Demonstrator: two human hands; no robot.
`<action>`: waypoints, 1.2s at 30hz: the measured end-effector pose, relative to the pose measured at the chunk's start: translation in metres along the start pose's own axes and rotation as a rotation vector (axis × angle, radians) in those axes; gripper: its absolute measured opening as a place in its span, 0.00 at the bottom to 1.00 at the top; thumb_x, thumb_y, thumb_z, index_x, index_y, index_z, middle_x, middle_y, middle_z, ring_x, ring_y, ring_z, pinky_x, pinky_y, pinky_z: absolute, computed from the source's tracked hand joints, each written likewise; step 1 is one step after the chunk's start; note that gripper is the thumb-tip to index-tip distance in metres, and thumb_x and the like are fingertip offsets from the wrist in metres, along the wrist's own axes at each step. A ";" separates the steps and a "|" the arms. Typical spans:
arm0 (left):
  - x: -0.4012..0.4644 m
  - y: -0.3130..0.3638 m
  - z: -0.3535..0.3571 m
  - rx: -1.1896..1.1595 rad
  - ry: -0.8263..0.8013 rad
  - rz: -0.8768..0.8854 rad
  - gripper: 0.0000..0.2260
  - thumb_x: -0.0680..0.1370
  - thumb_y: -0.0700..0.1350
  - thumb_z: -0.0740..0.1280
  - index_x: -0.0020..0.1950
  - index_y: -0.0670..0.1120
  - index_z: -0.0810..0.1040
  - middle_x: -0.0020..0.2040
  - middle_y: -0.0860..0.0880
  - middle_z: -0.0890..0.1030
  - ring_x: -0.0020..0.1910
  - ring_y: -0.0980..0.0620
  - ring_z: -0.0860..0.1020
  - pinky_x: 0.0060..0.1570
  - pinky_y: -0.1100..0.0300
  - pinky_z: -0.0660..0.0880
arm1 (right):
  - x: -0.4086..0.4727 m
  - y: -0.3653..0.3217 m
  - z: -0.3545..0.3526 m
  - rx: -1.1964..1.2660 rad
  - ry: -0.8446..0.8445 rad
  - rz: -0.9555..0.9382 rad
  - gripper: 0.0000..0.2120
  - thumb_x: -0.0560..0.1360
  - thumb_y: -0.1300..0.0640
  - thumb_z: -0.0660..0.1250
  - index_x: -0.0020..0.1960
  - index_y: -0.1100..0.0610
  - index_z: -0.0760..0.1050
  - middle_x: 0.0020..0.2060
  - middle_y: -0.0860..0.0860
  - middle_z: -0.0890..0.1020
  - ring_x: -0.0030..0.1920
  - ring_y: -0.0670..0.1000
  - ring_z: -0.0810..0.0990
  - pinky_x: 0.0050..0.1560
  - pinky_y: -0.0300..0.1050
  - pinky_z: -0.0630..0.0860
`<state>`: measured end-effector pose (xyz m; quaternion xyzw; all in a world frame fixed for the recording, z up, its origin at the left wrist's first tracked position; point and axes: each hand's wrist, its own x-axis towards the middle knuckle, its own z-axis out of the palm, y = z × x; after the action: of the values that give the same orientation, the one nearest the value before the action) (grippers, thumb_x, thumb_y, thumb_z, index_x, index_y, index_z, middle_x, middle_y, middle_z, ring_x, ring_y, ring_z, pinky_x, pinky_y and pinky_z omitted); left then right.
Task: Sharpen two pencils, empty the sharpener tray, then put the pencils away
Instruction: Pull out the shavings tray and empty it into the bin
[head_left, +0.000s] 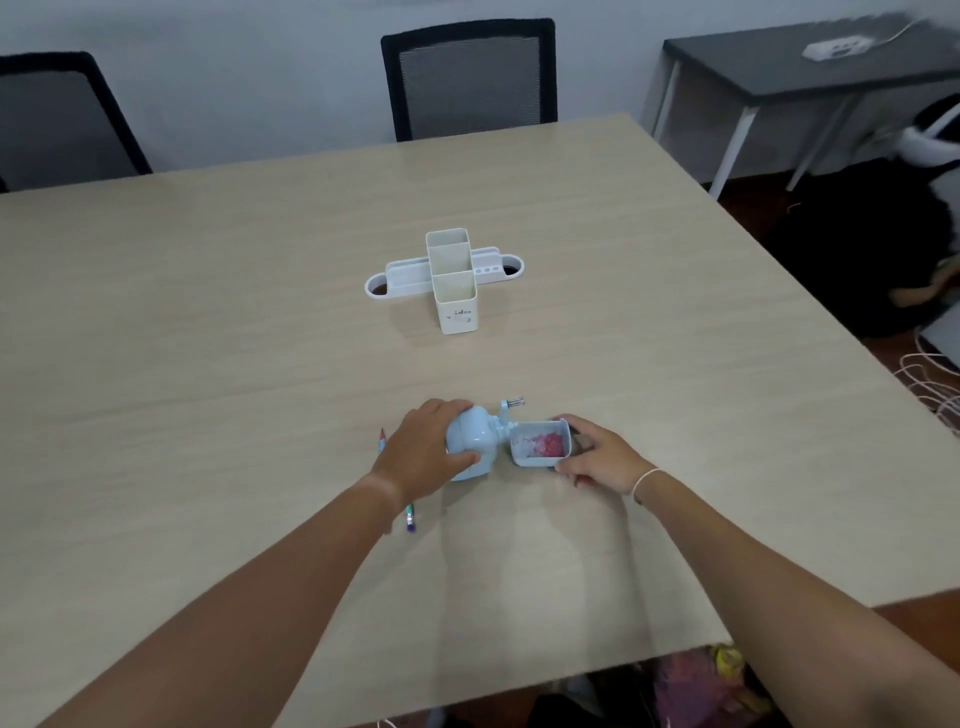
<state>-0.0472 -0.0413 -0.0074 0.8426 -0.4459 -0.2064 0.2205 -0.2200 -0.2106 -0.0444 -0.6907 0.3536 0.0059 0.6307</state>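
Observation:
A light blue crank sharpener (475, 441) stands on the wooden table (260, 312), and my left hand (428, 449) grips its body. Its metal crank handle (511, 404) sticks out at the back right. My right hand (597, 457) holds the pulled-out sharpener tray (540, 444) just right of the sharpener; pink and white shavings lie inside. A pencil (409, 517) lies under my left wrist, its red tip (383, 434) showing on the far side. Whether more than one pencil lies there is hidden.
A white desk organizer (452, 280) with tall square cups stands at mid-table, beyond the sharpener. Two dark chairs (470, 78) sit at the far edge. A dark side table (810, 67) is at the back right. White cords (930, 384) lie on the floor right.

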 end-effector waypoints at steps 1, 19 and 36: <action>-0.001 0.000 0.000 0.009 0.001 0.002 0.27 0.72 0.48 0.70 0.70 0.51 0.67 0.65 0.49 0.72 0.64 0.47 0.70 0.63 0.54 0.69 | -0.006 0.002 -0.002 0.020 0.034 0.009 0.23 0.68 0.71 0.66 0.60 0.54 0.71 0.43 0.54 0.75 0.29 0.51 0.70 0.30 0.41 0.72; -0.033 0.046 0.017 0.053 0.250 0.319 0.13 0.74 0.44 0.67 0.58 0.45 0.78 0.55 0.44 0.78 0.55 0.41 0.73 0.58 0.53 0.68 | -0.114 0.073 0.004 0.253 0.508 0.045 0.26 0.67 0.67 0.70 0.61 0.48 0.71 0.51 0.49 0.76 0.27 0.46 0.72 0.23 0.35 0.71; -0.131 0.193 0.182 -0.037 -0.170 0.521 0.12 0.76 0.46 0.65 0.60 0.49 0.76 0.55 0.49 0.79 0.56 0.49 0.75 0.57 0.57 0.71 | -0.291 0.196 -0.065 0.277 0.751 0.035 0.22 0.67 0.69 0.70 0.50 0.44 0.72 0.39 0.42 0.78 0.28 0.35 0.77 0.27 0.28 0.72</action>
<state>-0.3415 -0.0624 -0.0293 0.6749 -0.6608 -0.2207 0.2432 -0.5640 -0.1183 -0.0693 -0.5471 0.5689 -0.2838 0.5445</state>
